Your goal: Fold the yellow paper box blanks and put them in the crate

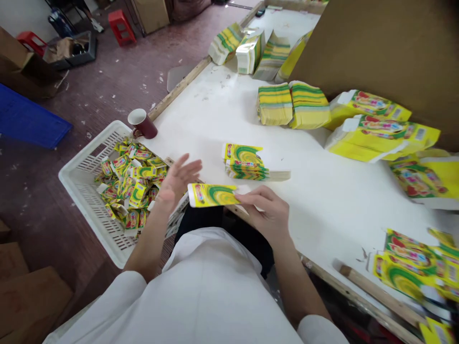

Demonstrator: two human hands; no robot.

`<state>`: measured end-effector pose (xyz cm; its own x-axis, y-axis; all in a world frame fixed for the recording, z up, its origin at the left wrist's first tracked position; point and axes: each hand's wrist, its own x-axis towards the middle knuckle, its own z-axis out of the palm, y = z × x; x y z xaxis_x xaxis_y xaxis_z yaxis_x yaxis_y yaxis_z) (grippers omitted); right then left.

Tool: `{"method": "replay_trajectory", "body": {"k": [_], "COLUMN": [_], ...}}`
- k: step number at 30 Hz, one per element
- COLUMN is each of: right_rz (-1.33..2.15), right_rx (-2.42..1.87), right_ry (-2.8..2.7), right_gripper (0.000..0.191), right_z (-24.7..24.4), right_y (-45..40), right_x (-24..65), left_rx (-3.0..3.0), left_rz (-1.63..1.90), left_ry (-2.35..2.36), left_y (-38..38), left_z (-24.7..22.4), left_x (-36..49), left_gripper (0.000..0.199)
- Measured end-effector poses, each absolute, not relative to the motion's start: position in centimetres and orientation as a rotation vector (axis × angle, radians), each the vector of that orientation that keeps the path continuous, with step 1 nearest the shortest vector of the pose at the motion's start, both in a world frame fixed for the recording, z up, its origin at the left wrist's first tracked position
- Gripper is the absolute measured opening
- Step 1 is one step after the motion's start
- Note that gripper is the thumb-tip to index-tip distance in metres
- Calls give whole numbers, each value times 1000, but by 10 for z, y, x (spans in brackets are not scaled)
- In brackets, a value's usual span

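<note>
My right hand (267, 210) pinches one end of a small yellow and green printed carton (213, 195), held level over the table's front edge. The carton looks flat, with a white flap at its left end. Just left of it, my left hand (179, 179) is open with fingers spread, apart from the carton and near the rim of a white plastic basket (89, 224). Beyond the carton, a small stack of flat cartons (245, 162) lies on the white table (201, 119).
Many small cartons (134, 177) fill the basket. A maroon mug (147, 126) stands at the table's left corner. Bundles of flat cartons (274, 102) line the back and right beside a large brown cardboard sheet (380, 48). More cartons (401, 267) lie at the right, near a wooden strip (380, 294).
</note>
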<state>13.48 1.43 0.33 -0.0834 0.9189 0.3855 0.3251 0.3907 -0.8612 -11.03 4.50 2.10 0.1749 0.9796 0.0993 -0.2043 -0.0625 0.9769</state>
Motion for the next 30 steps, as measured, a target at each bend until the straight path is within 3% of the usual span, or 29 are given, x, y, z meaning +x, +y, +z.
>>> {"method": "replay_trajectory", "body": {"k": [2,4,7,10,15,18,20,24,27,30], "right_rz": [490,356,327,562,1367,1684,1671,1321,1099,952], "right_rx": [-1066,-969,-1004,-1106,-1043,-893,-872,-961,-956,-1017], "right_ry": [-1846,-1982,-1908,-1589,-1336,-1215,-1172,-1481,-1879,-1905], "right_gripper": [22,33,48,78,54,60,72,84,74,56], "right_z": [9,12,11,5,-14,-22,-24,-19,-12,-12], "right_y": [13,12,13,14,15,17,18,14,7,6], "right_x": [141,140,133,124,110,104,103,105,107,110], "left_rx": [1498,1755,1922,1992,2181,2278,2283,2199,2159,2142], "left_rz": [1085,839,658,730,821,861,833,701,752,824], "left_ry": [969,1079,1215,1319,1190,1099,1132,1160,1070,1173], "left_y": [43,36,26,21,19,19,20,24,28,30], "left_z": [38,43,30,10,2,0,-2,-7,-12,-9], "left_x": [-118,-112,-89,-73,-65,-64,-65,-67,-66,-67], "left_gripper": [120,120,94,81,78,69,66,62,65,86]}}
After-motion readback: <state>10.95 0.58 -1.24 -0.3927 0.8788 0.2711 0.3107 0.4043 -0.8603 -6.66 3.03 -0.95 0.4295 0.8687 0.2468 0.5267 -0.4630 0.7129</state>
